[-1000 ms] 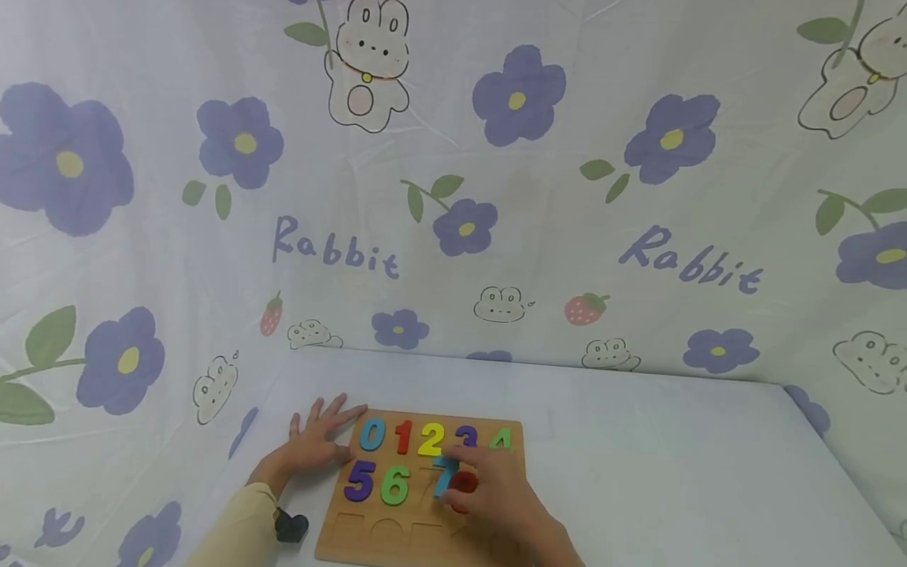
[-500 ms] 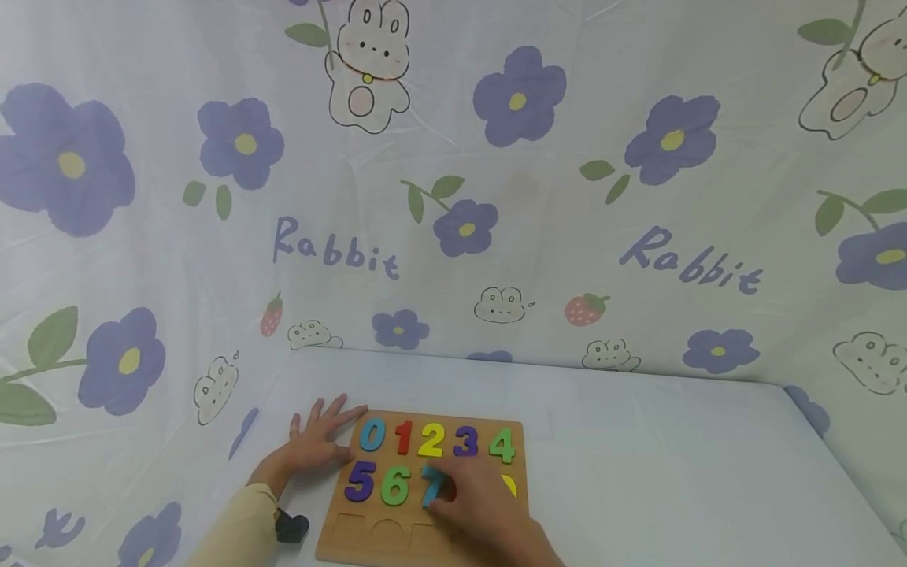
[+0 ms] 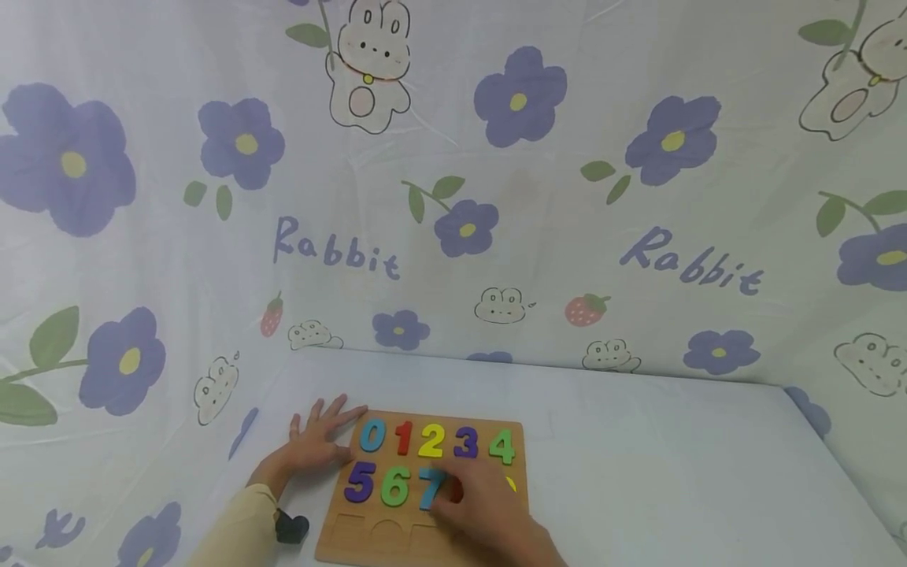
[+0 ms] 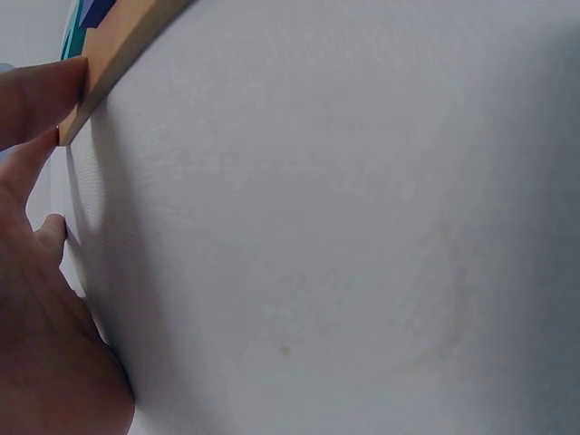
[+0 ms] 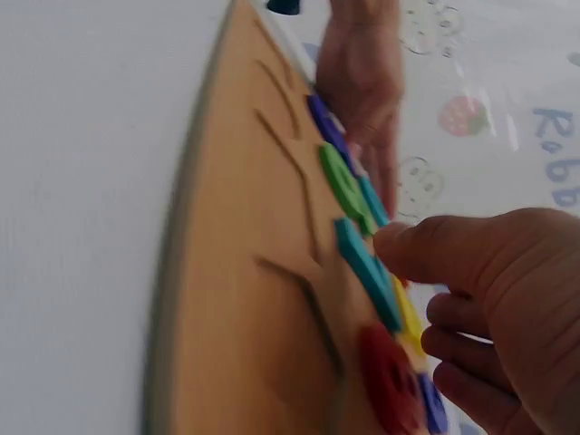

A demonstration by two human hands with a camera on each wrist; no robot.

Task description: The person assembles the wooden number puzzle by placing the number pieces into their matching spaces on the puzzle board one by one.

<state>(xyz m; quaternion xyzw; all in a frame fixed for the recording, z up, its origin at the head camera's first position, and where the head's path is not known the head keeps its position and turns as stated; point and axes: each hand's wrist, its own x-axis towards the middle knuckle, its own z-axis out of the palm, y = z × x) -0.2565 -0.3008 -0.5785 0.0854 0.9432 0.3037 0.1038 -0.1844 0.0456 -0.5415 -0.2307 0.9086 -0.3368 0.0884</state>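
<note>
A wooden number-puzzle board lies on the white table. My right hand is over its second row, thumb and index finger pinching the blue number 7, which sits at its slot beside the green 6. In the right wrist view the thumb tip touches the blue piece's upper edge, and the red 8 is just beside it. My left hand lies at the board's left edge with fingers spread; in the left wrist view its thumb and a finger touch the board's side.
The top row holds the blue 0, red 1, yellow 2, purple 3 and green 4. The purple 5 starts the second row. Shallow recesses line the near row. A patterned curtain backs the table.
The right hand has moved left with the blue 7, which has gone from tilted above the board down to its slot. The green 4 is uncovered. The left hand has stayed still.
</note>
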